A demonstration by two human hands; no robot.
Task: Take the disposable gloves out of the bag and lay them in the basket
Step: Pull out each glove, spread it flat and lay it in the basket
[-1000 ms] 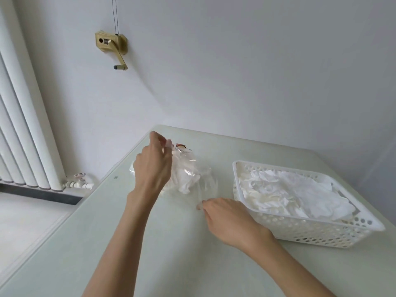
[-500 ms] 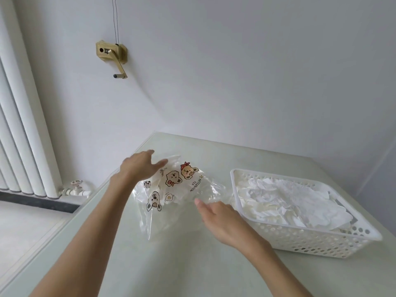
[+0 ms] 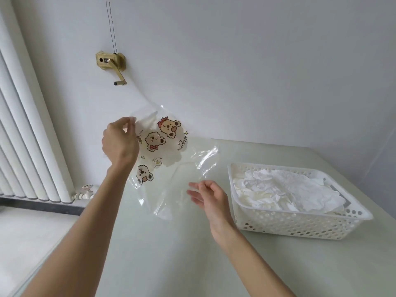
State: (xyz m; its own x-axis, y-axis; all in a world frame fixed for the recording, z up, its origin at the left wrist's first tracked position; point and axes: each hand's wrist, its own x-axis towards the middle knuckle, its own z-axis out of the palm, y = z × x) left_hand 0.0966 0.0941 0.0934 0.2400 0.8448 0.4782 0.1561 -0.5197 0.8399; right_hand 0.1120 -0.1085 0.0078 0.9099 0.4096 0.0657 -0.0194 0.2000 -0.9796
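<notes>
At far left a white radiator point(image 3: 25, 136) stands against the wall, a brass crank point(image 3: 111, 63) mounted beyond it. Your left hand point(image 3: 120, 142) pinches the upper edge of the clear bear-printed bag point(image 3: 169, 151), holding it above the worktop point(image 3: 160, 254). Your right hand point(image 3: 207, 196) hangs just below the bag, fingers loosely spread, holding nothing. To the right, the white basket point(image 3: 300, 224) holds the crumpled gloves point(image 3: 285, 189).

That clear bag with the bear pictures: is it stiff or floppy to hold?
Probably floppy: the bag hangs creased and sagging from the left hand, which pinches one edge. Likely very light, since one pinch lifts it. Its glossy film may be slippery.
</notes>
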